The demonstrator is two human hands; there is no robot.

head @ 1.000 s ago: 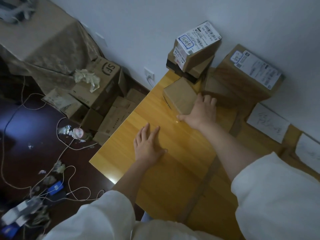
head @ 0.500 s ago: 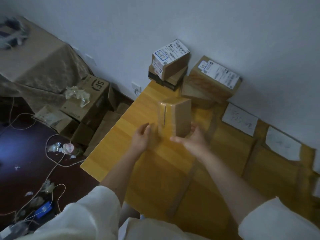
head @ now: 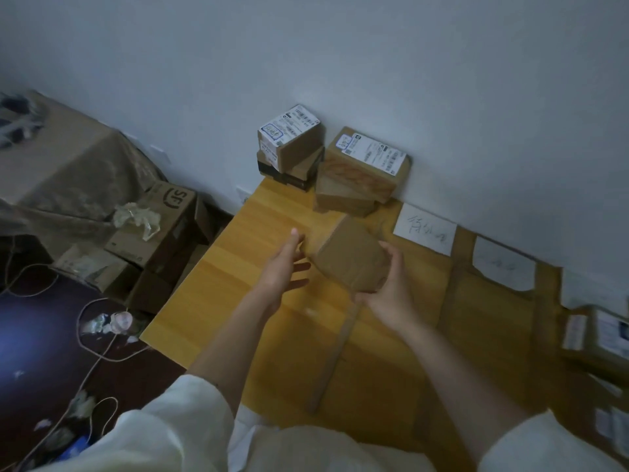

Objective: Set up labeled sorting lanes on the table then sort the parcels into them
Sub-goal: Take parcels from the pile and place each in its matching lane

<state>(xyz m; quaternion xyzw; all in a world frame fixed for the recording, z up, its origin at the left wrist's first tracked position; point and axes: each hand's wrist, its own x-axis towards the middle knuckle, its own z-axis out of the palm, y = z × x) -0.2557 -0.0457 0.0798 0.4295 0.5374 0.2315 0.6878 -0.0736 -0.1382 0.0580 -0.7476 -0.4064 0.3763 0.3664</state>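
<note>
Right hand (head: pixel 386 294) gripping plain brown parcel (head: pixel 347 258) from below, lifted clear of table (head: pixel 218 287); left hand (head: pixel 284 267) open, fingertips touching its near side. Beyond both hands, labelled boxes (head: pixel 289 144) stacked against wall, paper lane labels (head: pixel 425 229) right of them.

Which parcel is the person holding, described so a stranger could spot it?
Start at the yellow wooden table against the wall. Above its middle, the right hand grips a plain brown parcel, with the open left hand beside it. Unlike the stacked boxes by the wall, it shows no white shipping label.
</note>
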